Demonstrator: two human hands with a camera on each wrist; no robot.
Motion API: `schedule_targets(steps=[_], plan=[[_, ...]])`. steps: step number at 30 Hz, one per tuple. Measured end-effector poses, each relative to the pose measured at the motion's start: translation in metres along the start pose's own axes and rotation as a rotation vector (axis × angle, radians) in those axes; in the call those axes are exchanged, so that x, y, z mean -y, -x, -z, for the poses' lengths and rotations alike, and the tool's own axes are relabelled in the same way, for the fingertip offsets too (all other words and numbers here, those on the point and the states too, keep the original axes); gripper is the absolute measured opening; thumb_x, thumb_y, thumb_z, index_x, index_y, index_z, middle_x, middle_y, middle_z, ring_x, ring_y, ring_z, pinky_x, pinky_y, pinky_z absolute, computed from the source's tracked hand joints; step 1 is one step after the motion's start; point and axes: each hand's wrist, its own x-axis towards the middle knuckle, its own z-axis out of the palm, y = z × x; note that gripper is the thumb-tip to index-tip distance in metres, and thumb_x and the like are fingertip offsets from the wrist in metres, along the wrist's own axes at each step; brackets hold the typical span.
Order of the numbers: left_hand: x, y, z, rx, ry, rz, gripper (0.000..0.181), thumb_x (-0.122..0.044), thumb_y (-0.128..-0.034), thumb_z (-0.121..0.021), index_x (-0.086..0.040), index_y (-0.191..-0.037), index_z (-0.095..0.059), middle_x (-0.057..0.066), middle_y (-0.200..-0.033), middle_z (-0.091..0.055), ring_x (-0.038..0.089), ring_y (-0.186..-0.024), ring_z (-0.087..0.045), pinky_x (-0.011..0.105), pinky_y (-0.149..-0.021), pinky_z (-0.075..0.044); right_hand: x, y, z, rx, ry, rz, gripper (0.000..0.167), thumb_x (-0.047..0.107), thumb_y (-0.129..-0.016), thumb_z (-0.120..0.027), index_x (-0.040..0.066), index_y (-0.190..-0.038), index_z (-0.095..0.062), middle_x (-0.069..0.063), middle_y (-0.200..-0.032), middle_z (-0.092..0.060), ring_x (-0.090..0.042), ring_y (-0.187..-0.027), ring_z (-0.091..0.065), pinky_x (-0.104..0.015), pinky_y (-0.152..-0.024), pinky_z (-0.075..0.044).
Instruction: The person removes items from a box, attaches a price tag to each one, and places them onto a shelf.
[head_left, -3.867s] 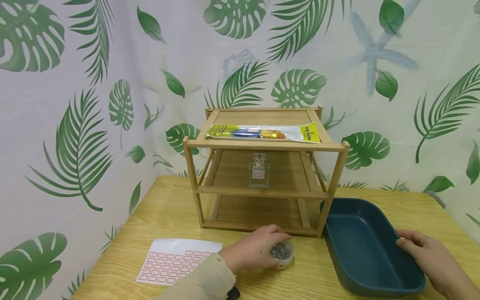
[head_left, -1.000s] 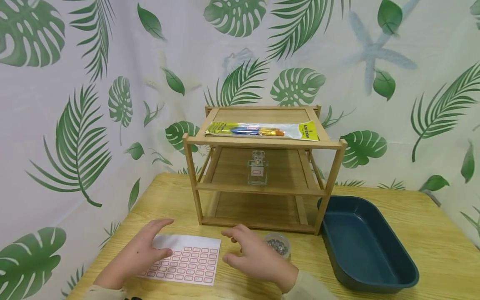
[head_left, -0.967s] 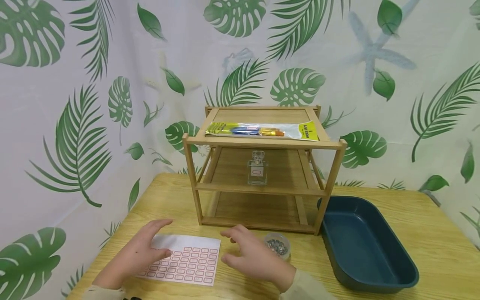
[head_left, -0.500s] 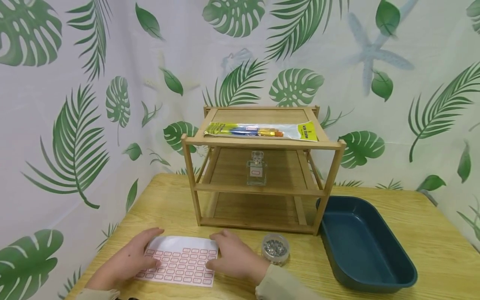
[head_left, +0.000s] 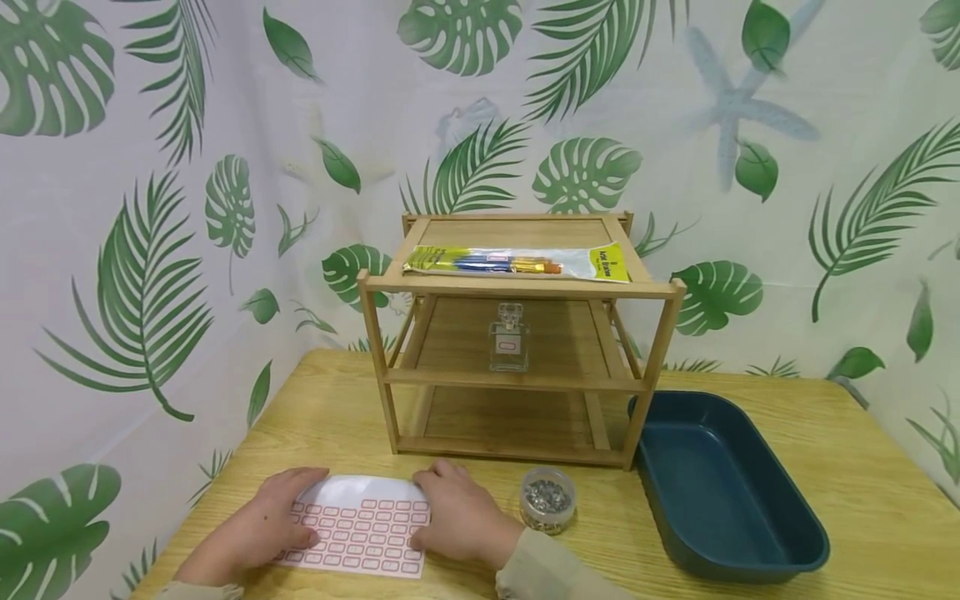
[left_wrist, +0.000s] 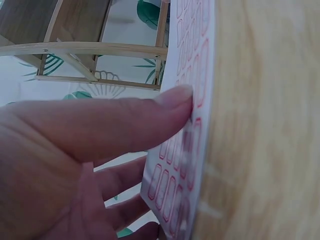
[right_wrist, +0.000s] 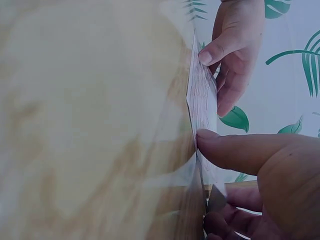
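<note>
A white sheet of red-bordered label stickers lies on the table at the front left, its top edge bowed. My left hand grips its left edge, and my right hand grips the right edge. In the left wrist view the thumb presses on the printed face while the other fingers reach behind the sheet. Much the same shows in the right wrist view: the right thumb is on the face, with fingers partly hidden behind the edge.
A wooden three-tier rack stands behind, with packaged paintbrushes on top and a labelled glass perfume bottle on its middle shelf. Right of my right hand is a small clear tub of metal bits. Farther right sits a dark blue tray.
My left hand has left the small tub and my right hand the blue tray. Both moved to the sticker sheet, hovered above it, then came down and took hold of its two side edges.
</note>
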Motion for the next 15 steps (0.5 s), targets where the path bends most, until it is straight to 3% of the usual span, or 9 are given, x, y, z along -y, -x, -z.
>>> schedule_targets(steps=[8, 12, 15], plan=[[-0.0022, 0.0006, 0.0002, -0.016, -0.042, -0.007, 0.076, -0.012, -0.0769, -0.086, -0.010, -0.145, -0.053, 0.014, -0.139, -0.051, 0.038, -0.131, -0.042, 0.066, -0.105, -0.034, -0.0035, -0.0005, 0.0000, 0.000, -0.054, -0.014, 0.066, 0.034, -0.074, -0.086, 0.012, -0.132, -0.064, 0.002, -0.119, -0.059, -0.020, -0.115, -0.056, -0.042, -0.096, -0.049], [-0.0040, 0.0002, 0.0003, -0.016, -0.040, 0.012, 0.070, -0.011, -0.0801, -0.084, -0.013, -0.143, -0.054, 0.012, -0.135, -0.054, 0.033, -0.126, -0.044, 0.064, -0.104, -0.037, -0.0051, -0.0014, 0.0014, 0.007, -0.096, -0.010, 0.047, 0.030, -0.079, -0.082, 0.016, -0.122, -0.068, 0.007, -0.110, -0.062, -0.015, -0.108, -0.058, -0.038, -0.092, -0.049], [-0.0050, -0.0011, 0.0002, -0.015, -0.038, 0.021, 0.063, -0.011, -0.0830, -0.082, -0.015, -0.140, -0.057, 0.012, -0.135, -0.055, 0.033, -0.125, -0.046, 0.063, -0.104, -0.038, -0.0074, -0.0023, 0.0020, 0.007, -0.167, -0.007, 0.031, 0.025, -0.082, -0.079, 0.018, -0.110, -0.068, 0.010, -0.097, -0.061, -0.010, -0.092, -0.057, -0.034, -0.079, -0.050]])
